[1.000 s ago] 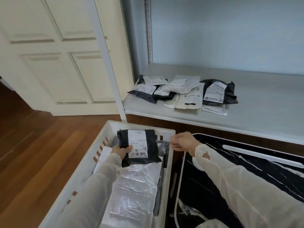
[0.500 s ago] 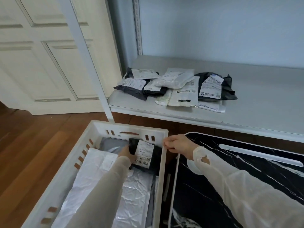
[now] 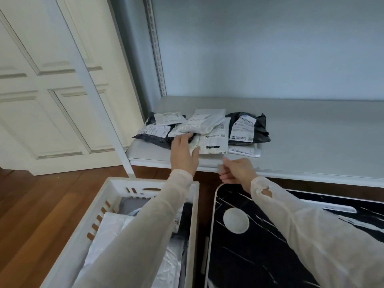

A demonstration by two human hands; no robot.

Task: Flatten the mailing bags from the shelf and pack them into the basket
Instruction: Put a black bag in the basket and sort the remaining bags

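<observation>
On the shelf [image 3: 311,142] at 12 o'clock, six or so mailing bags [image 3: 205,129] are still waiting in a pile, while the basket [image 3: 116,183] at 7 o'clock is already holding several flattened ones. Left hand [image 3: 184,152] is reaching over the pile's near edge, fingers straight and apart; right hand [image 3: 236,170] is hovering near the shelf lip, fingers loosely curled, seemingly holding nothing, so roughly midway.

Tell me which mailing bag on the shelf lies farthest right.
The black bag with the white label, on the pile's right; the other black bag lies at the far left.

Black and white mailing bags [image 3: 204,129] on a grey shelf [image 3: 311,138]; white basket [image 3: 116,185].
</observation>
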